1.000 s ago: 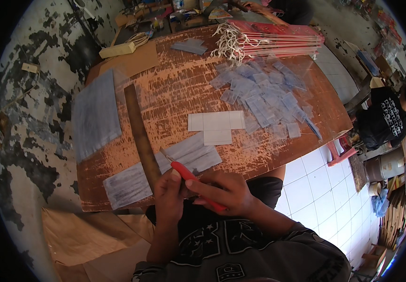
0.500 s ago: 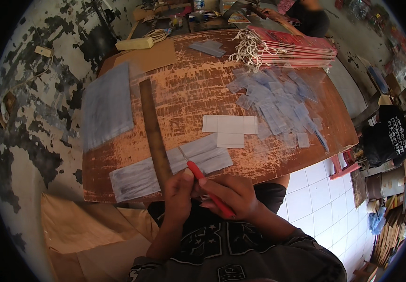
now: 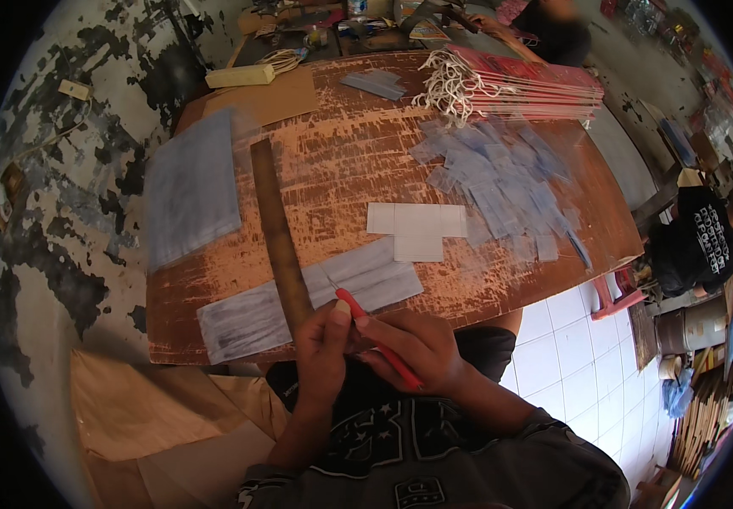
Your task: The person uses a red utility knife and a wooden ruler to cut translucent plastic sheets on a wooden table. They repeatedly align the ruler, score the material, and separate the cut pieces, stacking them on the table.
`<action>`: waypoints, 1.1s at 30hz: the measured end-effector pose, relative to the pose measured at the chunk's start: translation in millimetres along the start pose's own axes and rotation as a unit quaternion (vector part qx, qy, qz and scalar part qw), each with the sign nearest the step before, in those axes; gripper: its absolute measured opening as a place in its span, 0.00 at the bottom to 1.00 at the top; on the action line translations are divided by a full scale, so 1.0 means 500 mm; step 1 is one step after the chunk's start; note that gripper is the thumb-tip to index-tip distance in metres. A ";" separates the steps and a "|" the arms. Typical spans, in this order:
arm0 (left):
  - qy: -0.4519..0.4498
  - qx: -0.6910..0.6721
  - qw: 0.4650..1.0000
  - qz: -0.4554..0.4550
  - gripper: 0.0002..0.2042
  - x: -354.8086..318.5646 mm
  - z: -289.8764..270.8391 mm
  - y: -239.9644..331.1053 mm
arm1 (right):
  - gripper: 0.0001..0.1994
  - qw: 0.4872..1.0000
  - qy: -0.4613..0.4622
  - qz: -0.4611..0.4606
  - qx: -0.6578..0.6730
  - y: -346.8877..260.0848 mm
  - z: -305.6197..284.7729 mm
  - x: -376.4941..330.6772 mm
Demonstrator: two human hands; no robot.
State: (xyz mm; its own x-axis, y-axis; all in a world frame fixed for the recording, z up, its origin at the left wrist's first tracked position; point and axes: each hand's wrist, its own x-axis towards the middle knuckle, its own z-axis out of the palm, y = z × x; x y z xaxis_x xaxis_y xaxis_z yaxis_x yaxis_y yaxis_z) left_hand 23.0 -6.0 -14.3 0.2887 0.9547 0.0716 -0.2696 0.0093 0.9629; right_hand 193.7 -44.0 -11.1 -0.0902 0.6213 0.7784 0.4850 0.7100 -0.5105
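My right hand [image 3: 413, 348] grips a red-handled craft knife [image 3: 375, 338], its tip pointing up-left toward clear plastic strips [image 3: 298, 301] at the near edge of a worn brown table [image 3: 341, 161]. My left hand [image 3: 325, 339] sits beside it, fingers touching the knife near its front end. A long dark ruler [image 3: 280, 237] lies across the strips, running away from me, just left of my left hand. White card pieces [image 3: 417, 227] lie beyond the strips.
A grey plastic sheet [image 3: 190, 187] lies at the left. Several small clear plastic pieces [image 3: 502, 178] are scattered at the right. A stack of red bags with white cords [image 3: 519, 83] lies at the far side. A person in black [image 3: 697, 246] sits at right.
The view has shifted a little; both hands stay together on the knife at the table's near edge, moving slightly right along it.
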 end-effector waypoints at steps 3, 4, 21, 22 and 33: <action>0.004 -0.017 0.999 -0.030 0.21 0.004 -0.007 0.003 | 0.31 1.000 -0.023 0.006 -0.003 0.003 -0.003 0.001; 0.001 -0.023 0.999 -0.039 0.21 0.007 -0.008 0.006 | 0.31 1.000 -0.020 0.010 -0.011 0.003 -0.003 0.004; -0.017 -0.001 1.000 -0.021 0.19 0.018 0.024 0.039 | 0.26 0.999 -0.007 0.015 -0.031 0.004 -0.017 0.020; -0.005 -0.001 0.999 -0.035 0.19 0.017 0.028 0.050 | 0.24 0.999 0.018 0.019 -0.044 0.003 -0.014 0.020; -0.011 0.485 0.850 0.206 0.13 0.056 -0.159 0.067 | 0.20 0.950 0.176 0.253 0.044 -0.001 -0.012 -0.026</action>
State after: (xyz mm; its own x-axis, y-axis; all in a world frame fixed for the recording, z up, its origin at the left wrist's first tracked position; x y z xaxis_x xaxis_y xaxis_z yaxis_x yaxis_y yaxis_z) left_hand -51.0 44.6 -0.6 0.3741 0.8118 0.4484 0.5292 -0.5839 0.6156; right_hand 199.9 -54.5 -18.6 0.4397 0.7513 0.4922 0.3137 0.3850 -0.8680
